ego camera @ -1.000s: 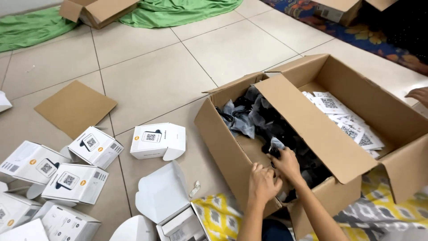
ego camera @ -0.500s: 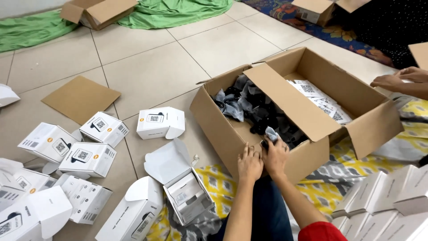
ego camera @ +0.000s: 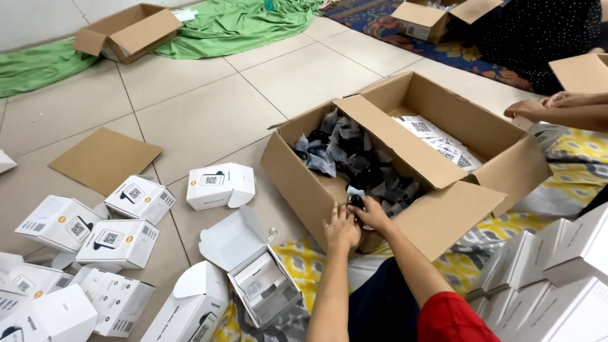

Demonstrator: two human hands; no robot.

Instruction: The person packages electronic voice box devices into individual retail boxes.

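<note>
Right hand closed round a small black item in a grey plastic bag, at the near wall of the big cardboard box. Left hand beside it, fingers curled over the box rim; whether gripping anything, cannot tell. Item sits at the near edge of a heap of similar bagged parts filling the left compartment; printed leaflets in the right compartment, behind the cardboard divider. Open white carton on the floor near the left forearm. Another person's hands at far right, apart. Risk, judged: bag slipping from a partial grip, or snagging neighbouring bags and dragging them out over the rim.
</note>
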